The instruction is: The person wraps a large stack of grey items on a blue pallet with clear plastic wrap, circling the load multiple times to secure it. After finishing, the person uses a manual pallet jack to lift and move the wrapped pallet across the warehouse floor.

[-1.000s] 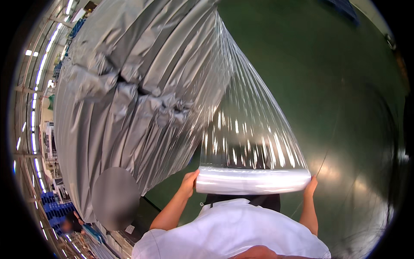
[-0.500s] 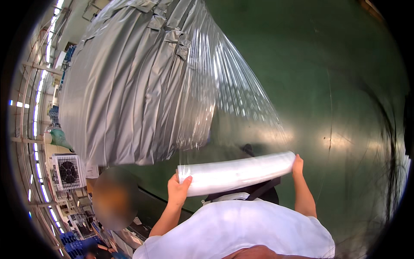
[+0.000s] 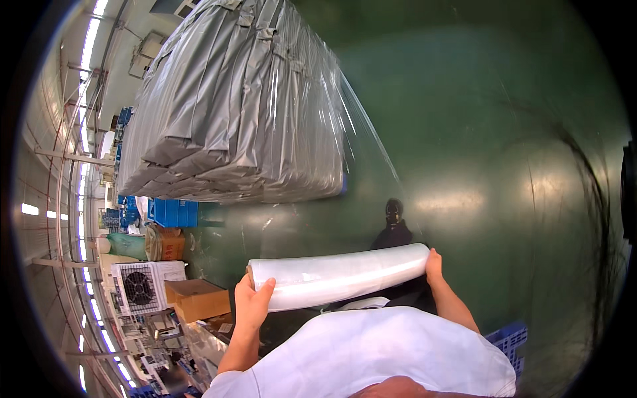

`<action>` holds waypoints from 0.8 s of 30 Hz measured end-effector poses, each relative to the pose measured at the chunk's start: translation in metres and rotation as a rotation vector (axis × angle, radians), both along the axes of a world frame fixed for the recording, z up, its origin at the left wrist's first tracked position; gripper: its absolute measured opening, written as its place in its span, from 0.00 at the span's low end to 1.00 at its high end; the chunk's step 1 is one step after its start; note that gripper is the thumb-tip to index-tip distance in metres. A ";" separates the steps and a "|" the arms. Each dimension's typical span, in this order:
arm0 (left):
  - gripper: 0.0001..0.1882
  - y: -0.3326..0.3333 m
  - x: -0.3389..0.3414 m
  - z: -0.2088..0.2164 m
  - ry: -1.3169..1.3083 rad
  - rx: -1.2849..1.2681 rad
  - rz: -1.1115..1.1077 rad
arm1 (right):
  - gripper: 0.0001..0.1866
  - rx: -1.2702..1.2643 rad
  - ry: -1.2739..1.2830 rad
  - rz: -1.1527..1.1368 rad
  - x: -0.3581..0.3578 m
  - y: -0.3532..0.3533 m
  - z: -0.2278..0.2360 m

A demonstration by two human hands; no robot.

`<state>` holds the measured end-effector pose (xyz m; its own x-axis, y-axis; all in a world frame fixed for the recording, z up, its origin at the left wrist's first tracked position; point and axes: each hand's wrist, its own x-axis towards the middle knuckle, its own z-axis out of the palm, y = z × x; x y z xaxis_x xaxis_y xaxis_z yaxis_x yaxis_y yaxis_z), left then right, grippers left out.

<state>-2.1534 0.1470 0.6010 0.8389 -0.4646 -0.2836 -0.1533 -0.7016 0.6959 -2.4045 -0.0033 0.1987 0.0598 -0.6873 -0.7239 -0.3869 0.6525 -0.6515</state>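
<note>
We hold the roll of stretch film point(image 3: 338, 276) at lower centre, left hand point(image 3: 252, 303) and right hand point(image 3: 433, 263) closed on its ends, wrapping the grey stack point(image 3: 239, 106) at upper left; next seems steady tension.

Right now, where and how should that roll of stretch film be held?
By its two ends, one hand from each side, as the left hand and right hand do now. The stretch film roll is a long horizontal cylinder; end grips leave the film free to unwind.

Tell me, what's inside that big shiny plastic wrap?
Inside the clear wrap sits a tall stack of grey folded bundles. What is inside the bundles, and under the stack, is covered.
</note>
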 end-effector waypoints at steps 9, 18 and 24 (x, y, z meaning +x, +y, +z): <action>0.12 0.083 0.058 0.033 -0.045 0.172 0.049 | 0.26 0.084 -0.088 0.193 0.112 0.166 -0.053; 0.15 0.114 0.295 -0.020 -0.089 0.131 -0.369 | 0.25 0.059 -0.155 -0.096 0.376 0.286 -0.117; 0.18 0.119 0.451 -0.022 0.011 0.145 -0.812 | 0.25 0.365 -0.323 -0.772 0.464 0.346 -0.089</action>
